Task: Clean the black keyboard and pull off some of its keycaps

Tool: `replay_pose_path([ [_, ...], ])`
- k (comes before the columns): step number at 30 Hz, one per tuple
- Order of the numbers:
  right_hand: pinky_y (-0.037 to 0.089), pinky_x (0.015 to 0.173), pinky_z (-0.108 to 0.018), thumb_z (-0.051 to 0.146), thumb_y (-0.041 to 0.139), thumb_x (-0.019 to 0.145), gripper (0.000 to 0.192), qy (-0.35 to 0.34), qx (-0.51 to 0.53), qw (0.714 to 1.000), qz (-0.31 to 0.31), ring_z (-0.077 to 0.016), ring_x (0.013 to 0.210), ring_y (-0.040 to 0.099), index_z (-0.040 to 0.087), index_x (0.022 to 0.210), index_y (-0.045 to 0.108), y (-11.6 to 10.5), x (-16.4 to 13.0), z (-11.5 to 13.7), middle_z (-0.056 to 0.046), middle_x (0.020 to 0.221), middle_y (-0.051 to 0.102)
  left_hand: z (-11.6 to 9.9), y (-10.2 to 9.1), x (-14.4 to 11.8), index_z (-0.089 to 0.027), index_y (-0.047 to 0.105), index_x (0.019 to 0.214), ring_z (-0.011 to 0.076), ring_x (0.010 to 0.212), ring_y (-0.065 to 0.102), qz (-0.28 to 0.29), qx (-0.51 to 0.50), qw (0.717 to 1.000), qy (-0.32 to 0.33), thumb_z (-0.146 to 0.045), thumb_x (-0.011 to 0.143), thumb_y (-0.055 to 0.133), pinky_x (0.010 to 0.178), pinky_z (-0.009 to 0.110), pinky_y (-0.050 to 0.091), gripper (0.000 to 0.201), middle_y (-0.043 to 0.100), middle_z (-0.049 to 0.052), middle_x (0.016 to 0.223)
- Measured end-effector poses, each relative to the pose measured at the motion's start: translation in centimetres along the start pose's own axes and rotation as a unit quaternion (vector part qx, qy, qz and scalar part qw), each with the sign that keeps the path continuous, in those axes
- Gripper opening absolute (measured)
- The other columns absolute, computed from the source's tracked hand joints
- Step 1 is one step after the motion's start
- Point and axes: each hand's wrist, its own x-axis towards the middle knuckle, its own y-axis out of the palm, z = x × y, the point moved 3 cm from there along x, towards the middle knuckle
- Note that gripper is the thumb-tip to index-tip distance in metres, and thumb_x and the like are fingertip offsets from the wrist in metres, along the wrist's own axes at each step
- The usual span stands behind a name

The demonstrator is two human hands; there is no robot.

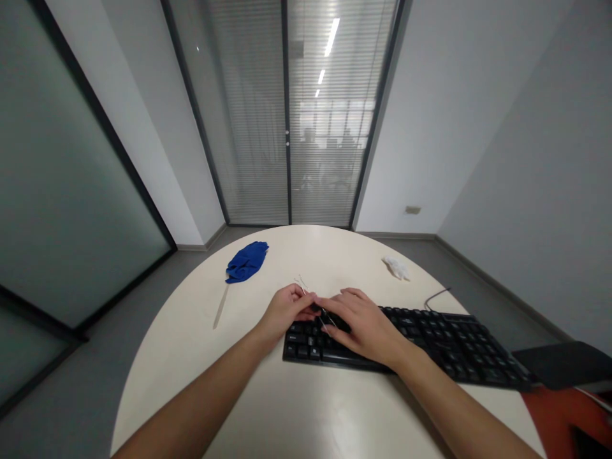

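Over the left part of the black keyboard [440, 344], my left hand [287, 309] pinches what looks like a thin wire keycap puller [303, 288]. Its fine upper wire ends stick out past my fingers, and its dark middle is mostly covered by them. My right hand [358, 319] meets my left fingertips from the other side, palm down above the keys. Its index finger and thumb close around the lower wires, which point down toward the keys. The exact contact at the wire tips is too small to make out.
A crumpled blue cloth [247, 261] lies at the left of the round white table [191, 370], beside a flat pale stick [220, 307]. Farther right sits a crumpled white tissue [396, 268]. The keyboard's cable [437, 294] curls behind it. A dark object [567, 363] stands beyond the table's right edge.
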Motion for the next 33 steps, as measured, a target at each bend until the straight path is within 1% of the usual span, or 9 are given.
replay_pose_path([
  [4,0.046,0.091,-0.039,0.029,0.052,0.100,0.027,-0.048,-0.028,0.997,-0.057,-0.0188,0.088,0.062,0.025,0.126,0.058,0.4,0.0,0.5,-0.005,0.096,0.070,0.3,0.3,0.3,-0.016,0.053,0.079,0.0092,0.058,0.065,0.014,-0.002,1.000,-0.026,-0.054,0.067,0.084,0.058,0.018,0.054,0.051,0.067,0.000,0.067],
  [8,0.048,0.083,-0.037,0.024,0.053,0.099,0.024,-0.040,-0.015,0.994,-0.098,-0.0191,0.088,0.062,0.021,0.123,0.059,0.6,-0.1,0.0,-0.006,0.100,0.071,0.1,-0.1,0.6,-0.014,0.060,0.088,0.0096,0.063,0.067,0.016,0.008,0.999,-0.036,-0.054,0.076,0.078,0.056,0.016,0.053,0.046,0.071,0.005,0.078],
  [10,0.049,0.085,-0.038,0.025,0.053,0.099,0.028,-0.033,-0.006,0.996,-0.086,-0.0203,0.093,0.062,0.022,0.127,0.057,0.8,-0.1,-0.2,-0.008,0.106,0.071,-0.2,-0.3,0.5,-0.014,0.061,0.091,0.0094,0.066,0.068,0.013,-0.001,1.000,-0.026,-0.051,0.075,0.080,0.057,0.015,0.053,0.045,0.070,0.004,0.081],
  [16,0.048,0.095,-0.044,0.031,0.056,0.097,0.050,-0.006,0.021,1.000,-0.007,-0.0245,0.109,0.060,0.023,0.145,0.043,1.6,-0.2,-0.2,-0.010,0.126,0.065,-0.8,-0.9,0.6,-0.016,0.058,0.088,0.0109,0.070,0.066,-0.020,0.014,0.999,0.035,-0.051,0.070,0.083,0.061,0.018,0.054,0.047,0.064,-0.001,0.076],
  [19,0.045,0.103,-0.047,0.038,0.060,0.094,0.070,0.055,0.050,0.997,0.003,-0.0273,0.122,0.056,0.021,0.154,0.029,2.1,-0.5,-0.7,-0.014,0.140,0.057,-1.6,-2.0,1.1,-0.016,0.059,0.091,0.0135,0.075,0.067,-0.068,0.051,0.990,0.113,-0.052,0.074,0.078,0.063,0.021,0.055,0.045,0.066,0.001,0.081],
  [21,0.043,0.108,-0.048,0.043,0.060,0.093,0.076,0.089,0.069,0.994,0.016,-0.0286,0.130,0.051,0.020,0.156,0.024,2.5,-0.8,-1.2,-0.015,0.147,0.050,-2.3,-3.2,1.5,-0.018,0.059,0.099,0.0150,0.080,0.067,-0.114,0.071,0.977,0.168,-0.052,0.075,0.076,0.064,0.024,0.057,0.045,0.067,0.003,0.093],
  [23,0.041,0.110,-0.049,0.046,0.058,0.094,0.073,0.101,0.081,0.991,0.034,-0.0290,0.133,0.048,0.020,0.155,0.028,2.9,-1.0,-1.5,-0.014,0.148,0.049,-2.8,-4.4,1.9,-0.018,0.059,0.102,0.0158,0.083,0.067,-0.135,0.089,0.968,0.191,-0.052,0.076,0.074,0.068,0.026,0.058,0.045,0.067,0.005,0.101],
  [27,0.039,0.113,-0.048,0.046,0.054,0.096,0.059,0.098,0.084,0.990,0.062,-0.0280,0.133,0.050,0.022,0.148,0.042,3.1,-1.0,-1.6,-0.012,0.146,0.052,-2.9,-6.0,2.6,-0.019,0.057,0.097,0.0162,0.083,0.067,-0.131,0.125,0.964,0.196,-0.050,0.075,0.074,0.068,0.027,0.058,0.042,0.065,0.004,0.101],
  [33,0.040,0.113,-0.048,0.045,0.053,0.097,0.053,0.097,0.083,0.990,0.066,-0.0276,0.132,0.050,0.022,0.144,0.048,2.9,-0.9,-1.5,-0.012,0.146,0.053,-2.1,-6.0,2.8,-0.020,0.058,0.099,0.0161,0.083,0.066,-0.090,0.152,0.965,0.193,-0.049,0.079,0.071,0.069,0.027,0.059,0.038,0.063,0.002,0.096],
])
